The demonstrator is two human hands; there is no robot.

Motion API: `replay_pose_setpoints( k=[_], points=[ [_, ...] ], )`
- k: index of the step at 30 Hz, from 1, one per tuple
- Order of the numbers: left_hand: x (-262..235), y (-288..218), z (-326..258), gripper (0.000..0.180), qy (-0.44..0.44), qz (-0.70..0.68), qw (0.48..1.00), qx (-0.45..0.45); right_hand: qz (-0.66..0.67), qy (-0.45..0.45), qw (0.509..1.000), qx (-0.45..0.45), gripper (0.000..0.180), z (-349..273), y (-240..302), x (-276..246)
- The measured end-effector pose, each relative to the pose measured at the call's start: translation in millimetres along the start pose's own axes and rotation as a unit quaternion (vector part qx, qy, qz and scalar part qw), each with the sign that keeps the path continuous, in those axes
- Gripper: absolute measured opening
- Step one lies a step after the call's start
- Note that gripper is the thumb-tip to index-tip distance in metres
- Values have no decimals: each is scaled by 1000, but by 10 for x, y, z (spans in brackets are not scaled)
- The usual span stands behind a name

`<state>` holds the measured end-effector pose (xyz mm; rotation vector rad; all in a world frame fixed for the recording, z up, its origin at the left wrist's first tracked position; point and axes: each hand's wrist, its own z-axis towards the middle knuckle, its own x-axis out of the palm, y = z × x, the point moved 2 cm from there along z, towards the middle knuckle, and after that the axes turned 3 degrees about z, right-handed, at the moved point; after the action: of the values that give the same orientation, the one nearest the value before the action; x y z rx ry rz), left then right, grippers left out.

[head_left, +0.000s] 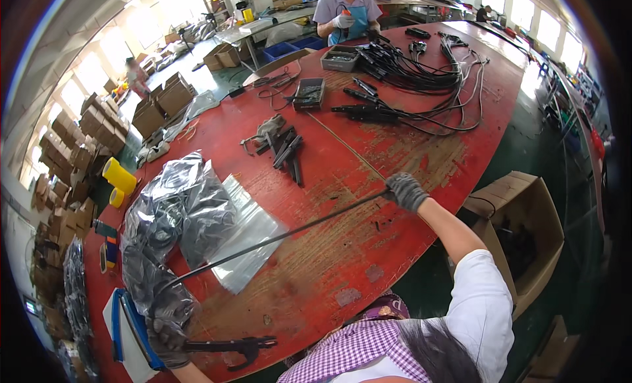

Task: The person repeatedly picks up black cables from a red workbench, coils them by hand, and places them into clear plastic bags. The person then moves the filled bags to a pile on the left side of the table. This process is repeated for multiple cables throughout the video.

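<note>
A dark cable (283,236) is stretched slantwise across the red table (316,277). At its far right end my right hand (406,192), in a grey glove, is closed round it. My left hand (168,343), gloved too, is closed at the near left on a black plastic part (230,345) with a hooked end pointing right. The cable curves down toward this hand; where it meets the part is hidden. Beneath the cable lie clear plastic bags (247,251). Crumpled plastic bags with dark coiled contents (174,215) lie beside them.
Short black parts (288,152) and a grey glove (266,129) lie mid-table. Beyond are small-parts trays (309,94) and bundled black cables (421,80). An open carton (526,231) stands at the right edge, yellow rolls (120,175) at the left. A co-worker (347,17) stands across the table.
</note>
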<state>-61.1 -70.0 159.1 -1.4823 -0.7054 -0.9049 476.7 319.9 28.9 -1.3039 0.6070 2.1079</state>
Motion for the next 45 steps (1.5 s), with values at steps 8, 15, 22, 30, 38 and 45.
replay_pose_setpoints(
  k=[8, 15, 22, 30, 38, 45],
  points=[
    [418, 839, 585, 20, -348, 580, 736, 20, 343, 194, 847, -358, 17, -100, 2789, -245],
    [192, 728, 217, 29, -152, 502, 838, -148, 337, 79, 916, -202, 34, 893, 3154, -713],
    [-39, 183, -108, 28, -262, 112, 957, 58, 116, 254, 960, 12, 39, 426, 739, 229],
    [81, 629, 273, 28, -250, 400, 878, 84, 55, -269, 898, -344, 19, 327, 3311, -534],
    [593, 902, 754, 46, -261, 343, 893, -132, 328, 28, 934, -137, 39, 1086, 3179, -653],
    [752, 1113, 864, 47, -242, 306, 890, -237, 293, 14, 925, -240, 37, 1043, 3019, -818]
  ],
)
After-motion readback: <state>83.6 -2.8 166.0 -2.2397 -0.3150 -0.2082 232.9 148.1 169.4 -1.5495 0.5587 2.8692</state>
